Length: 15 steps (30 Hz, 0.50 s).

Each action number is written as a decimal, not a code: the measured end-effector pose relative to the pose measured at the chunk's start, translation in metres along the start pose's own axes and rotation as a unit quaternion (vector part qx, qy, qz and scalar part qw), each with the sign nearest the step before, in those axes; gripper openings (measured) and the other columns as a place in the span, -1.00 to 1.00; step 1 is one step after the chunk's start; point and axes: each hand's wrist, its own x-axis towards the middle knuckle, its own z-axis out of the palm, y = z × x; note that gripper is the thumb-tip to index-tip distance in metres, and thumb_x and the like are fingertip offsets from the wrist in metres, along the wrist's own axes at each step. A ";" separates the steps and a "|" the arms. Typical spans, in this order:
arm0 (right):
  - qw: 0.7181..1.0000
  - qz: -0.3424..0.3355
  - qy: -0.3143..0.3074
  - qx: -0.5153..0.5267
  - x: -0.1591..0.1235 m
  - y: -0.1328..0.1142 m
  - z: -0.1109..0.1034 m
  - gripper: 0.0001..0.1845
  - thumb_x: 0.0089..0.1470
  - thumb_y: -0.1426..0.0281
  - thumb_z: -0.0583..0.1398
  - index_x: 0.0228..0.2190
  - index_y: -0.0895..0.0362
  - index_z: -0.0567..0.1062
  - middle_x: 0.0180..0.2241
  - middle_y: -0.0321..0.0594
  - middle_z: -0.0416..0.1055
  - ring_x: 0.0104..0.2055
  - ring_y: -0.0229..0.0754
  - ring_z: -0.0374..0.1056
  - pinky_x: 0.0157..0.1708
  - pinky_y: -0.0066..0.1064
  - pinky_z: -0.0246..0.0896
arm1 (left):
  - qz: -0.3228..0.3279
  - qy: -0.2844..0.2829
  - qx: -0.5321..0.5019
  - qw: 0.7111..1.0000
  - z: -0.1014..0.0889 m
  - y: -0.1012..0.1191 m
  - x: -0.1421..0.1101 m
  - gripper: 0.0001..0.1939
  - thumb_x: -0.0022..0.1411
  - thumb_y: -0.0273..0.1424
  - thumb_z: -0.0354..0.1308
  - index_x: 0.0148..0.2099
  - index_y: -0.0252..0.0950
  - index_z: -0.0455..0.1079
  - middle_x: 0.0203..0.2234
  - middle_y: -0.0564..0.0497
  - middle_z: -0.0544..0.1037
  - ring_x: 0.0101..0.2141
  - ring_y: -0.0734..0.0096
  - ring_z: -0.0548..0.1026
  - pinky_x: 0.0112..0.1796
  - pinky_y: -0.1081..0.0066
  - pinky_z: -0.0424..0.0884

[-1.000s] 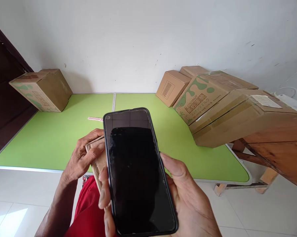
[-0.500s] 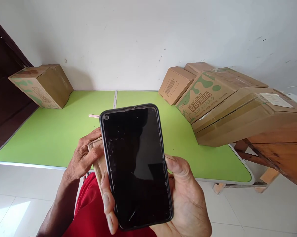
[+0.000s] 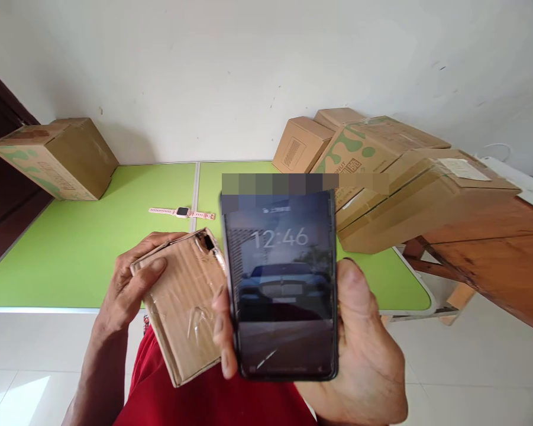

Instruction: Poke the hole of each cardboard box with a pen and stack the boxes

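My right hand (image 3: 359, 355) grips a black smartphone (image 3: 284, 284) upright in front of me, thumb on its right edge and fingers on its left. The screen is lit and reads 12:46 over a picture. My left hand (image 3: 128, 284) holds a small flat cardboard parcel (image 3: 181, 307) wrapped in clear tape, tilted, just left of the phone. Both are held above my lap, where red cloth (image 3: 204, 402) shows. A pink wristwatch (image 3: 181, 212) lies flat on the green table (image 3: 71, 248) beyond the parcel.
One cardboard box (image 3: 53, 157) stands at the table's far left corner. Several cardboard boxes (image 3: 381, 171) are piled at the far right, some resting on a wooden bench (image 3: 492, 254). A white wall is behind; white floor tiles lie below.
The phone's screen went from dark to lit and the phone shifted right. The parcel in my left hand has come into fuller view, as has the watch on the table.
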 end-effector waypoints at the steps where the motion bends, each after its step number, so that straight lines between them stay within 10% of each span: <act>1: 0.999 -0.023 0.022 -0.013 -0.002 -0.005 -0.007 -0.14 0.30 -0.44 0.22 0.07 0.02 0.77 -0.10 0.04 0.77 -0.05 0.27 0.72 -0.13 0.06 0.69 | -0.003 0.013 -0.012 1.000 -0.004 -0.004 -0.002 -0.59 0.44 -0.12 0.33 0.18 -0.18 0.77 0.14 -0.13 0.75 0.06 -0.09 0.70 -0.03 0.22 0.63; 7: 0.980 -0.098 0.138 -0.104 0.019 -0.022 -0.061 -0.26 0.20 -0.30 0.45 0.05 0.03 0.76 -0.06 -0.06 0.79 -0.12 0.07 0.74 -0.10 -0.13 0.70 | -0.027 0.137 -0.031 0.990 -0.019 -0.016 -0.008 -0.56 0.26 -0.10 0.44 0.07 -0.24 0.79 0.02 -0.11 0.81 -0.09 -0.01 0.72 -0.24 0.31 0.55; 15: 0.906 -0.034 0.205 -0.369 0.094 0.040 -0.138 -0.18 -0.02 -0.47 0.37 -0.48 0.05 0.47 -0.51 -0.26 0.46 -0.42 -0.11 0.35 -0.36 -0.28 0.31 | -0.054 0.169 -0.006 0.984 -0.008 -0.001 -0.008 -0.58 0.24 -0.09 0.46 0.04 -0.21 0.77 0.08 -0.05 0.81 0.05 -0.10 0.72 -0.12 0.23 0.57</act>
